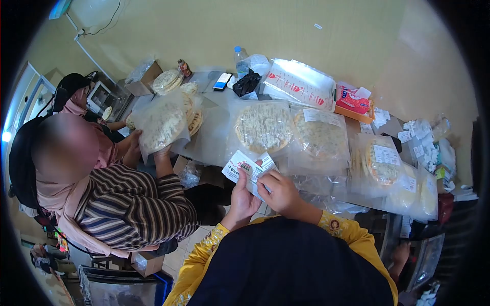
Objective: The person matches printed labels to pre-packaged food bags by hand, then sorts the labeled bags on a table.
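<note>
My left hand (243, 200) is closed on a white printed label (236, 167) with a red and green logo, holding it in front of my body. Pinched at the right side of the labels is my right hand (280, 193), its fingers touching a second label piece (268, 164). Whether the pieces are joined cannot be made out. Just beyond my hands a bagged pizza (263, 127) lies flat on the table, with no label visible on it. Beside it on the right is another bagged pizza (319, 140), which carries a white label (322, 117) near its top.
More labelled bagged pizzas (380, 162) lie at the right. A co-worker in a striped top (138, 204) holds a bagged pizza (164, 125) at the left; another person sits behind. Along the wall are a bottle (240, 61), a phone (222, 81), a printed box (298, 85) and crumpled paper (421, 140).
</note>
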